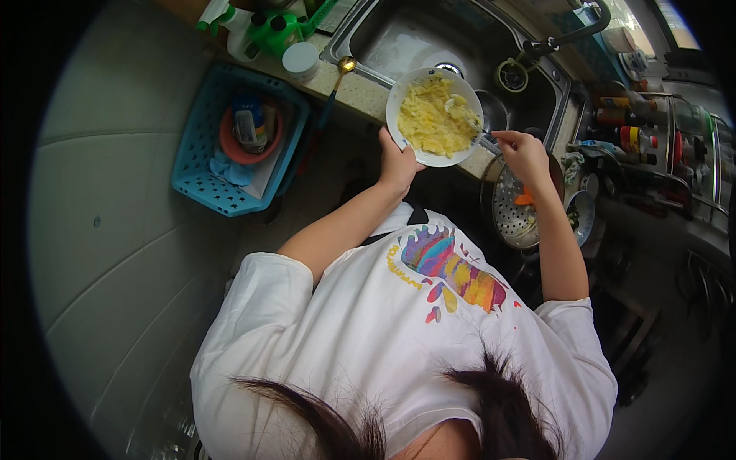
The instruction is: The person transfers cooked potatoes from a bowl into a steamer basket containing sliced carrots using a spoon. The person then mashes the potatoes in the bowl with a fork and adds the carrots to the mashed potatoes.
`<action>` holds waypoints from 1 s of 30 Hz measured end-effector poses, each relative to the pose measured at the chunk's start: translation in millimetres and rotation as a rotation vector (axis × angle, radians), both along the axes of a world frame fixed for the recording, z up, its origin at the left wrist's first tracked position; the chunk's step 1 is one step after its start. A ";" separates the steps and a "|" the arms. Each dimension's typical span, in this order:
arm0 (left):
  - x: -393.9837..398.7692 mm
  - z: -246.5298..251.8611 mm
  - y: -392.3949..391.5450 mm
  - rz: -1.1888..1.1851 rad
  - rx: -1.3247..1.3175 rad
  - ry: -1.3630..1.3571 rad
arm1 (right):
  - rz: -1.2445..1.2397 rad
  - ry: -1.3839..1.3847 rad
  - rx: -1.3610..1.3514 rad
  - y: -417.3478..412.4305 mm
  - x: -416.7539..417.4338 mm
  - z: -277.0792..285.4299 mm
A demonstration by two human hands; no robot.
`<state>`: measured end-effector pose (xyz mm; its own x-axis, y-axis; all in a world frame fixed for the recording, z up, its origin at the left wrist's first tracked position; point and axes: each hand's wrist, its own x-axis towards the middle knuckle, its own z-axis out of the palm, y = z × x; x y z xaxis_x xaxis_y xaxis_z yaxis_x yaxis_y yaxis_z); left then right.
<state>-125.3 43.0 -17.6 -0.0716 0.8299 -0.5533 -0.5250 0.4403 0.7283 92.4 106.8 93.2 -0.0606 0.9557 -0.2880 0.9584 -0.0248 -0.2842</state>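
Observation:
My left hand (398,163) grips the near-left rim of a white bowl (393,118) and holds it over the front edge of the sink. Soft yellow mashed food (434,118), perhaps potato, fills much of the bowl. In my right hand (524,155) is the handle of a metal utensil (484,133), likely a spoon; its head dips into the food at the bowl's right side and is partly hidden. Below my right forearm sits a perforated metal strainer (509,210) with an orange piece (524,197) in it.
Behind the bowl is a stainless steel sink (391,40) with a dark faucet (540,49). A gold spoon (346,64) and white jar (301,61) rest on the counter (368,98). At left stands a blue plastic basket (192,155); bottles crowd a rack (670,135) at right.

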 end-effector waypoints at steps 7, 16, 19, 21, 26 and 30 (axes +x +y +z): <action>-0.4 4.4 0.0 -0.047 -0.011 -0.053 | -0.025 0.037 -0.004 -25.2 -43.0 -20.4; -8.8 11.6 2.9 -0.124 -0.095 -0.069 | -0.153 -0.054 0.107 -38.4 -37.0 3.5; -9.1 16.2 5.5 -0.144 -0.101 -0.076 | -0.182 -0.025 0.071 -52.8 -42.8 -13.7; -8.9 13.1 5.7 -0.149 -0.089 -0.081 | -0.211 -0.010 0.059 -55.6 -53.5 -18.5; -10.0 13.6 7.8 -0.164 -0.078 -0.093 | -0.197 0.047 0.103 -49.1 -59.2 -18.1; -12.5 16.1 6.5 -0.153 -0.077 -0.109 | -0.012 -0.052 0.164 -56.2 -69.6 15.1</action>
<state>-137.8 49.6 -1.5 0.1157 0.7817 -0.6128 -0.5216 0.5729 0.6323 22.8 50.6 108.3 -0.0383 0.9907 -0.1308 0.9719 0.0065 -0.2353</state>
